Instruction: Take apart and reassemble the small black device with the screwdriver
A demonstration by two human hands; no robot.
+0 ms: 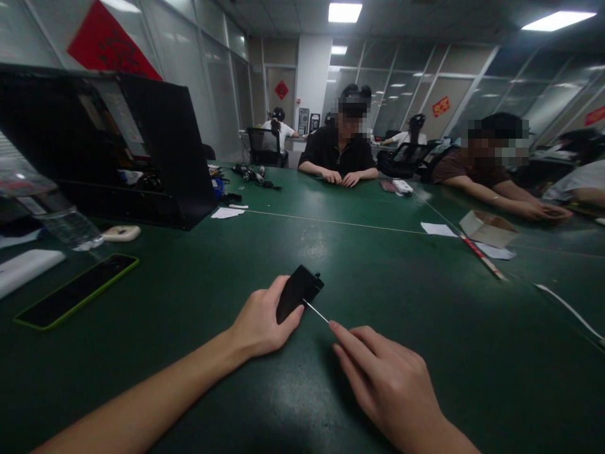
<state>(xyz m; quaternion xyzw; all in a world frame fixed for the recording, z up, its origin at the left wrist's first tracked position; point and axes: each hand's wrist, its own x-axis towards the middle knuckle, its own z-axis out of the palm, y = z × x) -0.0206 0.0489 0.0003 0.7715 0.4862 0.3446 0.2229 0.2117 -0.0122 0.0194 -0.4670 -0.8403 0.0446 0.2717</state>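
My left hand [265,320] is closed around a small black rectangular box [299,287], thumb along its near side and fingers behind it. A short dark nub sticks out at the box's far right corner. In my right hand [385,372] is a thin, straight metal rod [316,311], like a screwdriver shaft, with the index finger stretched along it. Its far end meets the box's near right edge, though I cannot tell whether it touches or enters it. The rod's rear part is hidden under my fingers.
On the green table [368,271], a phone with a green edge [78,291], a plastic bottle [61,211] and a large black open case [161,151] stand left. A small open carton [489,228] and white cable [567,312] lie right. A person [338,148] sits opposite.
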